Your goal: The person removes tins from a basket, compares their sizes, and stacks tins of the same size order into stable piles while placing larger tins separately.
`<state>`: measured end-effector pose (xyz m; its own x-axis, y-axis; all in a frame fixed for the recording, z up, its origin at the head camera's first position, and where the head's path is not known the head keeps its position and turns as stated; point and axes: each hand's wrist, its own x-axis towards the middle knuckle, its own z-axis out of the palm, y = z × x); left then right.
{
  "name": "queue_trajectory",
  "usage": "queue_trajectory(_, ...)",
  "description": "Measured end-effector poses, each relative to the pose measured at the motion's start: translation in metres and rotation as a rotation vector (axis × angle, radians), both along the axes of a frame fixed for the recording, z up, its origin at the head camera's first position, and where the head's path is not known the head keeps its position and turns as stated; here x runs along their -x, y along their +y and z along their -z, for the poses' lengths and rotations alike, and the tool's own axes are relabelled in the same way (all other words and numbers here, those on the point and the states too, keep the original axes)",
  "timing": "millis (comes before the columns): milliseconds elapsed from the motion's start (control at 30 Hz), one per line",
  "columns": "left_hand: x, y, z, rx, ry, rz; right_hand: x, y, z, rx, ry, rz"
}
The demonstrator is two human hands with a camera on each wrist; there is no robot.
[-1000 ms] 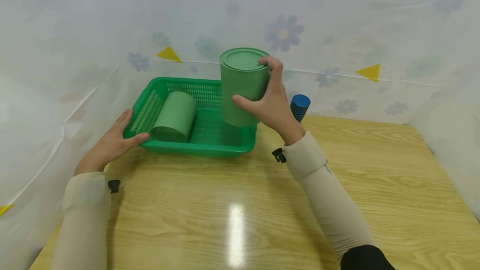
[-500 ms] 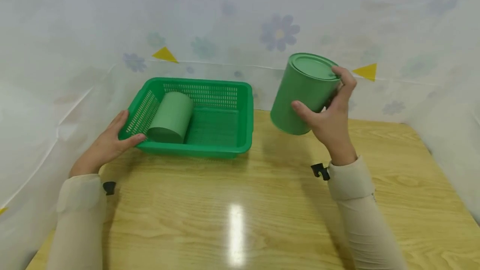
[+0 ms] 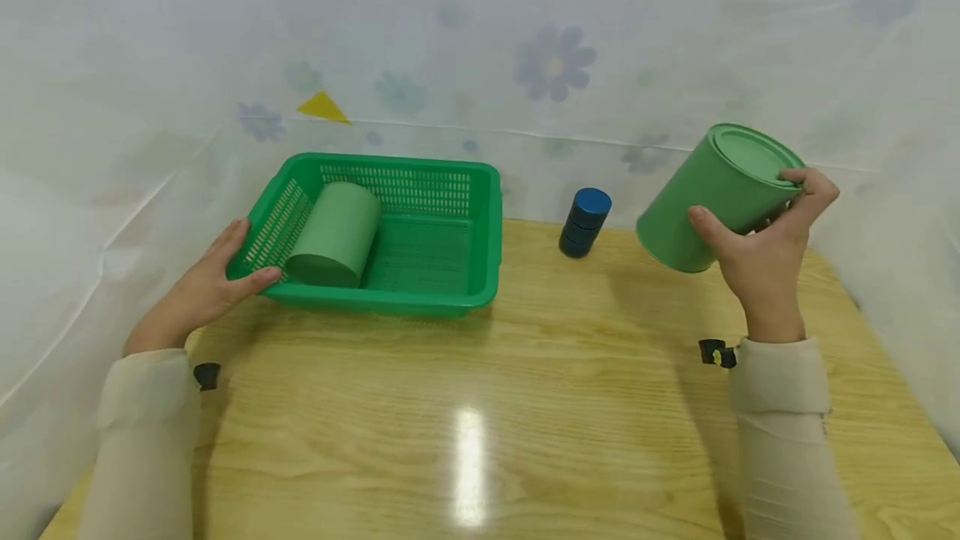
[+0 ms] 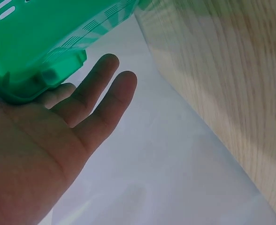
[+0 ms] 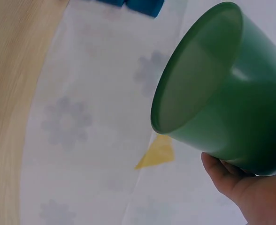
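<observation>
One of two green cylinders (image 3: 708,194) has moved right, gripped by the right hand (image 3: 768,269), left hand (image 3: 197,290) spread against one basket (image 3: 390,300).

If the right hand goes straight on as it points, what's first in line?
Probably the white flowered sheet at the back, the green can in the right hand touching first; depth is unclear.

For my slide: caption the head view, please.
Right hand holds a tilted green can above the table; left hand touches the basket where another can lies.
</observation>
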<state>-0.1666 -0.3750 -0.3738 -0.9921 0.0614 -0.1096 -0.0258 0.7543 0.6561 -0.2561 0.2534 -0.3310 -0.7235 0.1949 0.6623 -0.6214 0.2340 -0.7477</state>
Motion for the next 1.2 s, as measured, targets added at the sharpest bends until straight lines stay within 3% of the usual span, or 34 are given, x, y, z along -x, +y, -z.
queue_trajectory(233,-0.005,-0.003,0.001,-0.019,0.0,-0.008,0.013,0.022,0.01,-0.222,-0.28,0.144)
queue_trajectory(467,-0.009,-0.005,0.0,-0.011,0.001,-0.013,0.025,0.037,0.022,-0.32,-0.42,0.196)
queue_trajectory(700,-0.01,-0.006,0.0,-0.014,-0.003,-0.014,0.037,0.045,0.037,-0.364,-0.51,0.206)
queue_trajectory(1000,-0.009,-0.006,0.001,-0.023,0.003,-0.015,0.04,0.051,0.048,-0.423,-0.588,0.202)
queue_trajectory(1200,0.0,-0.003,0.001,-0.019,0.002,-0.001,0.036,0.06,0.056,-0.463,-0.616,0.189)
